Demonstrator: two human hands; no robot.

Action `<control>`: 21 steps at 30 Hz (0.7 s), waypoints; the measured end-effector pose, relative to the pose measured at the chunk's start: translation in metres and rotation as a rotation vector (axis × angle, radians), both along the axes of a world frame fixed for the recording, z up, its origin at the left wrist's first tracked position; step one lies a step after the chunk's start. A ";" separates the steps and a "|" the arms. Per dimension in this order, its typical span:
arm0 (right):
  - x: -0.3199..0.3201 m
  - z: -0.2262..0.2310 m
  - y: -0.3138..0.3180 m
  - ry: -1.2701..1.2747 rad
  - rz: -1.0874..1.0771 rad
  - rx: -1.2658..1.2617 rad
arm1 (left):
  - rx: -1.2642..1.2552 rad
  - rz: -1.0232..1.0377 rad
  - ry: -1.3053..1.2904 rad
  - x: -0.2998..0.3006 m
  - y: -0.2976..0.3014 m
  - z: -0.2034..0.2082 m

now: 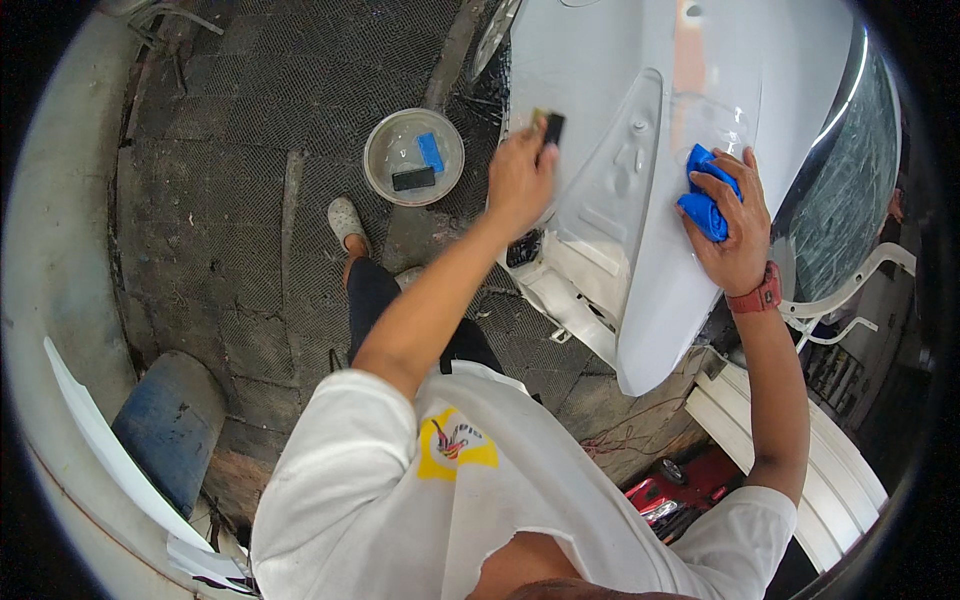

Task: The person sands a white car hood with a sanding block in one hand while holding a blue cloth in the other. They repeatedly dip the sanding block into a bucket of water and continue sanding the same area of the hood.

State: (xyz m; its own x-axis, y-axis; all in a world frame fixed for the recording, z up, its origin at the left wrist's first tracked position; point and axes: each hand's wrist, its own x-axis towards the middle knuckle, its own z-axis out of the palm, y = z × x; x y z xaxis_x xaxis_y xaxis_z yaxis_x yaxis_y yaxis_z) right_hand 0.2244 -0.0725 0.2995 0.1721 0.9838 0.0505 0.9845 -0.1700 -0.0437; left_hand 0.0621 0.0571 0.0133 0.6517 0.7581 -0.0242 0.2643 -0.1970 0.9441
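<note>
Head view: person leaning over a white car body panel [640,270], both arms out. Left hand [520,178] closed around a small dark sanding block [552,127], pressed flat to the panel near its upper left edge. Right hand [735,225] fingers curled over a bunched blue cloth [705,195], held against the panel further right, near a clear glossy patch. Red watch [757,297] on the right wrist. On the floor well left of the panel sits a round basin [413,156] with water, a second dark block [413,178] and a blue pad [430,152] inside it. Blue drum [170,425] lower left, red tool [665,490] on the floor lower right. Progress, as a judgement: panel looks evenly matte white, no clear line between rubbed and unrubbed area, so can't tell how much surface is done; hands sit mid-panel, work looks underway, not finished.
</note>
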 end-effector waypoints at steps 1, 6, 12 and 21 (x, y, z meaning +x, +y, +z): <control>-0.001 0.004 -0.002 -0.013 -0.008 -0.006 | 0.113 0.024 -0.116 -0.006 -0.017 0.004; -0.002 0.001 0.003 -0.001 0.004 0.015 | -0.105 -0.019 0.089 0.029 0.043 -0.023; -0.003 0.000 0.005 -0.010 -0.005 0.009 | -0.133 -0.044 0.061 0.006 0.012 -0.021; -0.003 0.000 0.010 -0.001 0.009 0.003 | -0.364 -0.085 0.231 0.023 0.063 -0.048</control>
